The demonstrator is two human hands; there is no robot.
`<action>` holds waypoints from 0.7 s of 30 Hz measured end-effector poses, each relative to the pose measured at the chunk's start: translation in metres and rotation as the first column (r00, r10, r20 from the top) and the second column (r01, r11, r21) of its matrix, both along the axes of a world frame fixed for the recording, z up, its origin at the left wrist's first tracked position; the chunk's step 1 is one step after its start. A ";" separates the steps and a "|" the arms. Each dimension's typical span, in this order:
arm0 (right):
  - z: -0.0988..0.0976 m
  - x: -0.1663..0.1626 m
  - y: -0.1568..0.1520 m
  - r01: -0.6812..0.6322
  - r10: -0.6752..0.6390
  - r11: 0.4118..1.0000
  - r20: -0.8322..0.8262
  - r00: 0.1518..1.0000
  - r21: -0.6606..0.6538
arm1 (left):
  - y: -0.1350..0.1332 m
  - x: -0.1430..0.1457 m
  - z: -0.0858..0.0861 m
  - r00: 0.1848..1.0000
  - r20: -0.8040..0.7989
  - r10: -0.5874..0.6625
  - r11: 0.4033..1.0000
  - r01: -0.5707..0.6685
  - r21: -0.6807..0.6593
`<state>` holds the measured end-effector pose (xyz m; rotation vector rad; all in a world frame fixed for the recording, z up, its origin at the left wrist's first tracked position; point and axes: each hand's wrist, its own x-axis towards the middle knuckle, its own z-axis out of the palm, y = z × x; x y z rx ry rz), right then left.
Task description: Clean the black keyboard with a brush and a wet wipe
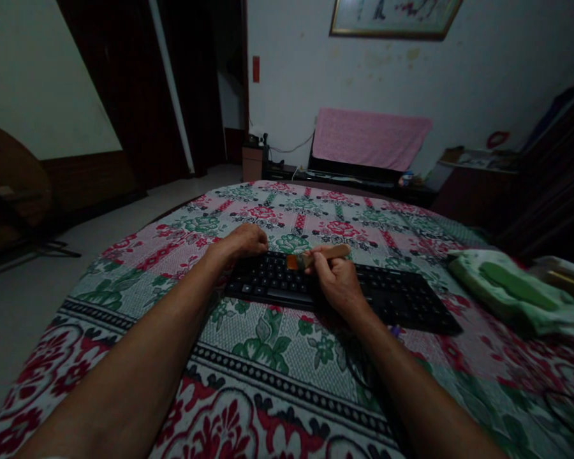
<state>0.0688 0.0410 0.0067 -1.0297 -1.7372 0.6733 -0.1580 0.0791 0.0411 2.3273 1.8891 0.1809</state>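
Observation:
A black keyboard [392,294] lies across a bed covered with a floral red, green and white bedspread [268,357]. My left hand [243,242] is closed over the keyboard's far left corner, holding it. My right hand [333,279] is closed around a small brush with a wooden handle [328,252]. Its orange bristle end [293,261] points left and rests on the keys near the keyboard's upper middle. Both forearms reach in from the bottom of the view.
A folded green and white cloth [511,287] lies at the right of the bed. Beyond the bed stands a low cabinet with a pink cloth [369,138] draped over something. Dark doors [138,95] are at the left, and bare floor [38,280].

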 end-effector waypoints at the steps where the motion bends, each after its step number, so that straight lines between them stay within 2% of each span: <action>1: -0.001 0.000 -0.002 0.002 -0.002 1.000 0.001 1.000 0.017 | 0.000 0.000 0.000 1.000 -0.003 0.003 1.000 -0.003 -0.003; 6: -0.001 0.000 -0.006 -0.031 0.024 0.995 0.076 0.997 0.099 | -0.004 0.003 0.005 0.999 -0.017 0.038 0.999 -0.038 -0.013; 10: 0.001 0.004 -0.006 -0.093 0.075 0.986 0.130 0.989 0.141 | -0.006 0.004 0.006 1.000 -0.022 0.015 1.000 -0.015 -0.004; 12: 0.005 0.006 -0.008 -0.141 0.122 0.983 0.154 0.981 0.120 | -0.006 0.003 0.005 1.000 -0.005 0.011 1.000 -0.011 0.003; 17: 0.017 0.007 -0.012 -0.196 0.200 0.980 0.131 0.971 -0.043 | -0.006 0.003 0.005 0.999 0.034 0.030 0.999 -0.030 -0.010; 21: 0.017 0.004 -0.011 -0.210 0.212 0.977 0.033 0.977 -0.047 | -0.006 0.004 0.007 0.999 0.027 0.030 0.999 -0.030 -0.014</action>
